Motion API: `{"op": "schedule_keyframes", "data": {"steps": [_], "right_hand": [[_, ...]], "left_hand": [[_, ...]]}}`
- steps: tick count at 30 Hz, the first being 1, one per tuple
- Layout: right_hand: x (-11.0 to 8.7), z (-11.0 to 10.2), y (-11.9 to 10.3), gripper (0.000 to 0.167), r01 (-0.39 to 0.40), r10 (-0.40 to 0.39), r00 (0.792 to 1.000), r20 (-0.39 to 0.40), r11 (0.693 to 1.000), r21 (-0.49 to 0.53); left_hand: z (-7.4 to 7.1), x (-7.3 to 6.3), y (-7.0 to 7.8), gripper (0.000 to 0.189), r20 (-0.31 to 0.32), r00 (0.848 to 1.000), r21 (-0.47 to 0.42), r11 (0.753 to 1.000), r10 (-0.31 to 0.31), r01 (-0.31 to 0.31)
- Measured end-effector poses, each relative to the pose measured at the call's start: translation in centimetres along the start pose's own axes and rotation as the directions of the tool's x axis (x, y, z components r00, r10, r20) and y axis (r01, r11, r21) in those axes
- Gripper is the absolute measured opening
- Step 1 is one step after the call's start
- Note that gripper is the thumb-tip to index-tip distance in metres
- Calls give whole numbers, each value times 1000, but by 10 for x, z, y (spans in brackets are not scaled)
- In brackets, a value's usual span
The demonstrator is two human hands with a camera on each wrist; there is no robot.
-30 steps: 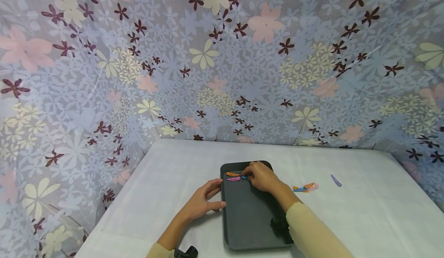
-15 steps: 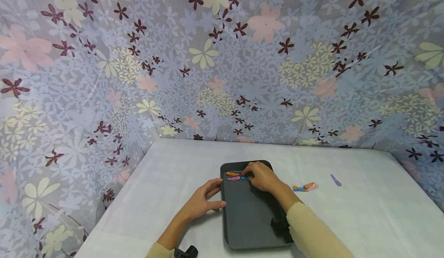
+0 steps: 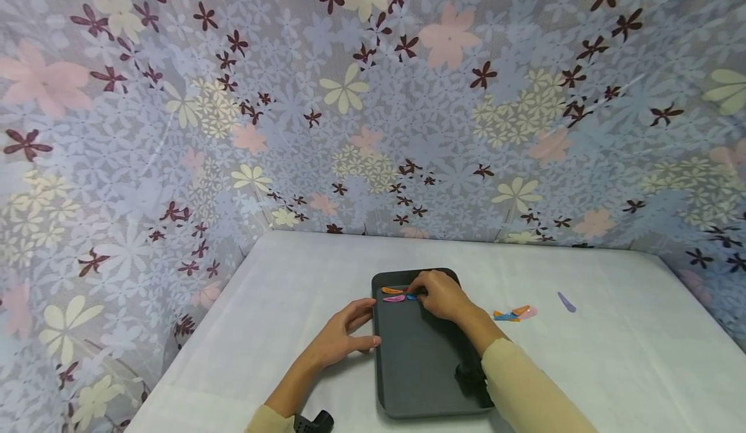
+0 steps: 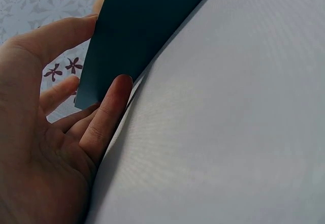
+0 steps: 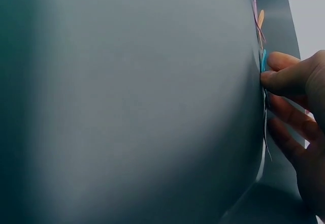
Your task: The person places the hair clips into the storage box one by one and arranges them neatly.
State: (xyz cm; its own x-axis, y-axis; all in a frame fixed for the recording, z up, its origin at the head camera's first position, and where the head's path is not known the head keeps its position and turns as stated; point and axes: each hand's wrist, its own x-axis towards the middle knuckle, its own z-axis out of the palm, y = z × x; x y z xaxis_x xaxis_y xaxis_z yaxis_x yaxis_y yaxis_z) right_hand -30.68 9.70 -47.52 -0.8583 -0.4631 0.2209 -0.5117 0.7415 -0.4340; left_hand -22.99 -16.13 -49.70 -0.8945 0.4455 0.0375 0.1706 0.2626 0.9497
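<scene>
At the far end of a dark grey tray [image 3: 415, 368], a person's right hand [image 3: 443, 297] pinches a blue clip [image 5: 263, 59] between thumb and fingers just beside a pink clip [image 3: 394, 298] and an orange clip [image 3: 392, 290], a fingertip hold that seems suited to lining it up without disturbing its neighbors. The left hand [image 3: 340, 337], its fingers relaxed and clasping nothing, touches the tray's left wall, apparently to stop it sliding on the white worktop [image 3: 618, 349], while a small cluster of clips [image 3: 506, 316] and a lone purple clip [image 3: 566, 302] lie to the right, likely for easy reach.
</scene>
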Motion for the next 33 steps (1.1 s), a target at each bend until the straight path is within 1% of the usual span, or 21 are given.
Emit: {"op": "schedule_keyframes", "data": {"steps": [8,9,11,15,16,23,28,30,33], "right_hand": [[3,1,1,19,3,-3,1000,2,1000,-23],[3,1,1,19,3,-3,1000,5,1000,-24],[3,1,1,19,3,-3,1000,4,1000,-26],[1,2,2,20,1,-1,1000,-1,1000,-14],[0,2,2,20,4,-4,1000,-5,1000,-6],[0,-1,4,20,-21,24,999,-32,994,108],[-2,-10,4,20,-14,20,999,-34,985,173],[-3,-14,7,20,-22,31,999,-43,981,193],[-5,-19,12,19,-37,49,997,-54,978,207]], "left_hand": [[1,0,1,75,-1,1000,-2,1000,0,0],[0,-1,4,74,3,1000,-8,1000,-2,2],[1,-1,5,74,2,1000,-5,1000,-3,3],[1,0,4,74,5,1000,-4,1000,-2,3],[1,1,2,74,0,1000,2,1000,1,-1],[1,0,1,75,0,1000,-6,1000,-13,13],[1,0,2,73,5,1000,-8,1000,1,-1],[1,0,3,73,5,1000,-12,1000,9,-9],[1,-1,4,74,3,1000,-17,1000,3,-2]]}}
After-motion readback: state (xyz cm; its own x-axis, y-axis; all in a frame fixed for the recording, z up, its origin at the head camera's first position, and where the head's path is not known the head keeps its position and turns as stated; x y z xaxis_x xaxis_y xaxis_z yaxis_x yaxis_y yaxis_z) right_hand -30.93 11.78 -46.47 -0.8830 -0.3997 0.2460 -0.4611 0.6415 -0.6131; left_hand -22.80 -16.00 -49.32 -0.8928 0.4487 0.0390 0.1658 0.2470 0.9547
